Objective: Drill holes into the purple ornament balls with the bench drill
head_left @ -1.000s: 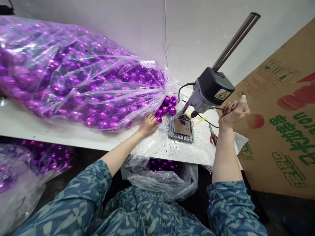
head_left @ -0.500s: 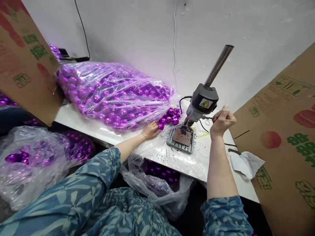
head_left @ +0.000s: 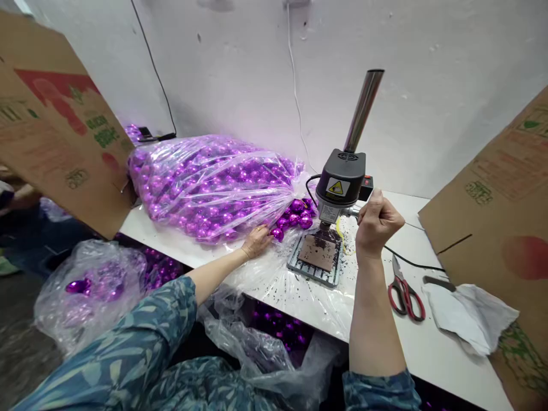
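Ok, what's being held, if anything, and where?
The right hand grips the drill press by its side lever; the left hand is at a purple disco ball, grip unclear.

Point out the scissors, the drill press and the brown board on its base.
Scissors [head_left: 399, 289]: head view, on the black-and-red handles near the pivot.
Drill press [head_left: 342, 171]: head view, on its dark motor housing.
Brown board [head_left: 317, 254]: head view, on the middle of its upper face.

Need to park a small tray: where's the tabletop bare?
White table: front strip before the stuffed bag, left of the left hand; patch nearer than the scissors. Crowded: drill press surroundings, with debris and purple balls.
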Motion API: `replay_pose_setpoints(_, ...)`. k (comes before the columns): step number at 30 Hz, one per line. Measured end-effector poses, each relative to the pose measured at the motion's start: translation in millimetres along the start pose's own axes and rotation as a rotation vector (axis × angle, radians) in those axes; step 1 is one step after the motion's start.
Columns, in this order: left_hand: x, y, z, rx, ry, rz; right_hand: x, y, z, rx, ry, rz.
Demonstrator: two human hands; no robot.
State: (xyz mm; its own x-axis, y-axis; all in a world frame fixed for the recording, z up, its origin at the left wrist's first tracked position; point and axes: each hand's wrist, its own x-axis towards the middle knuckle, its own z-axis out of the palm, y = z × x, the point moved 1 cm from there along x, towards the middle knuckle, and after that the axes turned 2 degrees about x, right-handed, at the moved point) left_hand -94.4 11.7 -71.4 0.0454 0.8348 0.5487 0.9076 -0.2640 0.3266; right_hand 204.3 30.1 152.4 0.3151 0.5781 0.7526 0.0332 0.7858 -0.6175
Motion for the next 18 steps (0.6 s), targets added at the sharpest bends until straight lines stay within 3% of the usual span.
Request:
replay_pose_setpoints(3, 19, 15, 0.8, 0.043, -0.003, 0.035, -7, 3, -3, -0.009, 0.006, -0.019)
replay_pose_setpoints(6, 59, 36, 9.6, 0.070, -0.135, 0.085, -11, 5, -5, -0.037, 0.006, -0.034)
replay_pose_setpoints(9, 99, 52, 22.9, 0.141, -0.317, -0.006, -12, 6, -5, -0.065, 0.014, -0.048)
replay_pose_setpoints(11, 115, 56, 30.2, 0.165, -0.375, -0.067, -11, 5, -6, -0.078, 0.022, -0.056)
replay_pose_setpoints(18, 116, 47, 32.9, 0.123, -0.420, -0.092, -10, 5, -6, -0.069, 0.044, -0.065)
